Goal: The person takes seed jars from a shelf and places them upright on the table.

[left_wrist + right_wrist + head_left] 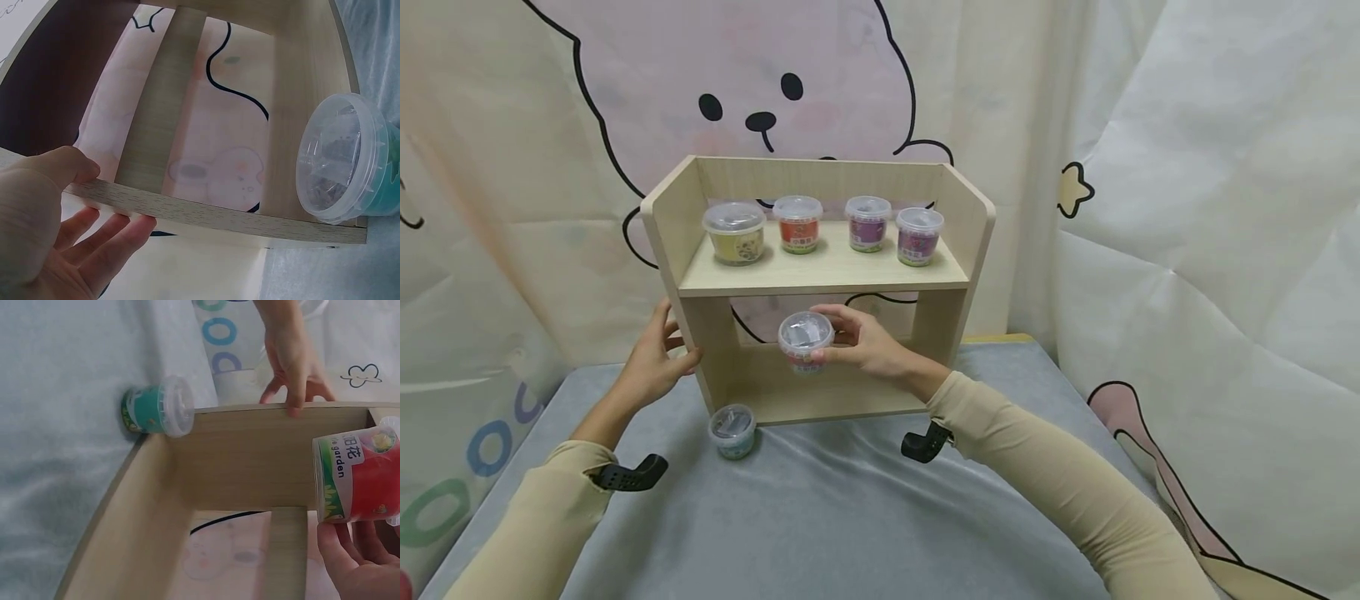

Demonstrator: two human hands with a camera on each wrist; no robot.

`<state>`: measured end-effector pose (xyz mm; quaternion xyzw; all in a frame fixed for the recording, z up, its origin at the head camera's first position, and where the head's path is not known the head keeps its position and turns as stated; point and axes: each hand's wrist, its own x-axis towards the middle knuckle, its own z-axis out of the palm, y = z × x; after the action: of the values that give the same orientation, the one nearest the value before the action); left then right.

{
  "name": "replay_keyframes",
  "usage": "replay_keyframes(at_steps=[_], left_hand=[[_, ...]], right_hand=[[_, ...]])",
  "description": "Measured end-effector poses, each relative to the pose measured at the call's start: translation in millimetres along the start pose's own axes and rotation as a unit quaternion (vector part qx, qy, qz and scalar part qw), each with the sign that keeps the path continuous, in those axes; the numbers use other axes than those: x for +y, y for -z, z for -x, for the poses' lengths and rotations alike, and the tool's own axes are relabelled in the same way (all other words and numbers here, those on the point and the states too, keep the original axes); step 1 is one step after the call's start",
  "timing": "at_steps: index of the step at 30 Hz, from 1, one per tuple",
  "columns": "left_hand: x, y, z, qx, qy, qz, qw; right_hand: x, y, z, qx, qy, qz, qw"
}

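Observation:
My right hand (868, 342) grips a clear-lidded plastic cup with a red label (369, 475), raised in front of the lower opening of a small wooden shelf (820, 292). In the right wrist view the cup's side carries the printed words "garden" and a flower picture. My left hand (655, 358) holds the shelf's left side panel (206, 212), thumb on the inner side and fingers around the outer side. A teal-labelled cup (732, 432) with a clear lid stands on the cloth by the shelf's front left corner.
On the upper board stand a wider yellow cup (734, 235), a red cup (798, 225) and two purple cups, one farther back (868, 225) and one nearer the front (918, 237). A grey-blue cloth (850, 517) covers the table. Printed curtains (1210, 208) hang behind and beside it.

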<state>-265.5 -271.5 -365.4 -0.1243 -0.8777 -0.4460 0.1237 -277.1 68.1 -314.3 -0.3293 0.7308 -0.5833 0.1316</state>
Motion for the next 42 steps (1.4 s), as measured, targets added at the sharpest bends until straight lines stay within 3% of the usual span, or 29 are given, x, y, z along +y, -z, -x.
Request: replay_keyframes(at_steps=[9, 21, 33, 42], left_hand=[[-1.6, -0.7, -0.3, -0.003, 0.0, 0.002, 1.0], [-1.2, -4.1, -2.3, -0.004, 0.004, 0.007, 1.0], [-7.2, -3.2, -0.5, -0.005, -0.017, 0.008, 0.9998], [-5.1, 0.3, -1.0, 0.0, -0.019, 0.007, 0.9998]], right_hand=[[19.5, -12.4, -5.6, -0.006, -0.035, -0.018, 0.9992], [51.3, -26.5, -4.1, -0.011, -0.047, -0.03, 0.9984], [77.6, -41.4, -3.7, -0.008, -0.086, -0.028, 0.9959], [99.5, -55.4, -7.7, -0.006, -0.097, -0.063, 0.9933]])
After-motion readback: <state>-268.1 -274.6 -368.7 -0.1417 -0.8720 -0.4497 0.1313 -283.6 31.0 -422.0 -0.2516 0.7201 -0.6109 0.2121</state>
